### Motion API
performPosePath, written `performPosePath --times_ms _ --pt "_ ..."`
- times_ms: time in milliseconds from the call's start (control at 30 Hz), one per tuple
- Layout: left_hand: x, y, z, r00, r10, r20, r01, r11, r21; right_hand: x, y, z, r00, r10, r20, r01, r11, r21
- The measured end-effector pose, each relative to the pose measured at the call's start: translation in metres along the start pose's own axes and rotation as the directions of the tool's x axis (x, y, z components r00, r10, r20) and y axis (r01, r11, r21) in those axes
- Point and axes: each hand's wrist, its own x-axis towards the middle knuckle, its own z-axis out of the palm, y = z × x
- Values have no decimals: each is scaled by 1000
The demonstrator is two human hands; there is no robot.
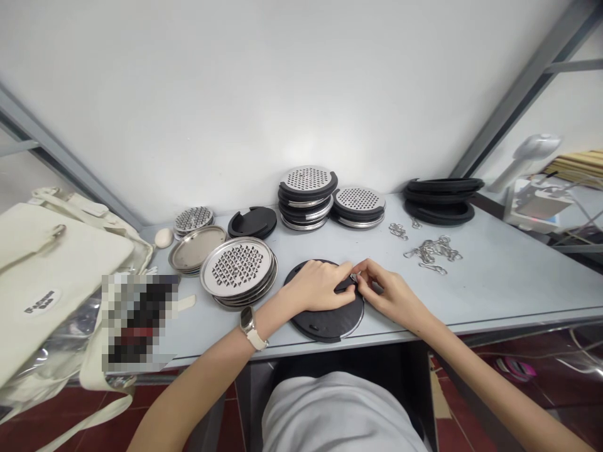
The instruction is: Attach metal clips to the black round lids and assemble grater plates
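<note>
A round black disc (325,323) with a thin silver edge lies flat near the table's front edge. My left hand (325,285) lies across its top, thumb and fingers closed around its right part and holding it. At the disc's upper right edge my right hand (381,289) is closed in a pinch on a small metal clip (353,277), most of which the fingertips hide. To the left is a stack of round metal grater plates (238,267). Right of my hands lies a pile of silver carabiner clips (436,251), with a single clip (432,269) in front.
Behind the disc stand stacks of graters in black holders (308,207) (360,207). Black rings (440,201) are piled at the back right. Plain metal lids (198,248) and a black holder (253,223) sit back left. A cream bag (61,270) occupies the left end.
</note>
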Motion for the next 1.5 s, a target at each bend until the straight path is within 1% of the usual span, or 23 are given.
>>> performPosePath --times_ms 367,667,900,1100,1233,1367,1500 --pt "-1 0 0 1000 11 -16 -11 1000 -9 0 2 1 1000 3 5 -3 1000 16" --pt "0 2 -2 1000 3 10 -3 1000 -12 0 4 2 1000 7 -6 -7 1000 30" --pt "0 -1 0 1000 13 -20 -13 1000 -8 -1 3 1 1000 21 -10 -21 1000 15" --pt "0 -2 1 999 18 -41 -18 1000 13 0 -2 0 1000 -5 -29 6 999 33" --pt "0 -1 1 999 18 -39 -18 1000 19 1 -4 -1 1000 -10 -10 10 998 56" --pt "-1 -1 1 1000 10 -24 -9 1000 15 1 1 0 1000 6 13 -7 998 67" --pt "0 -1 1 999 15 -29 -14 1000 12 0 4 1 1000 -3 17 1 997 75"
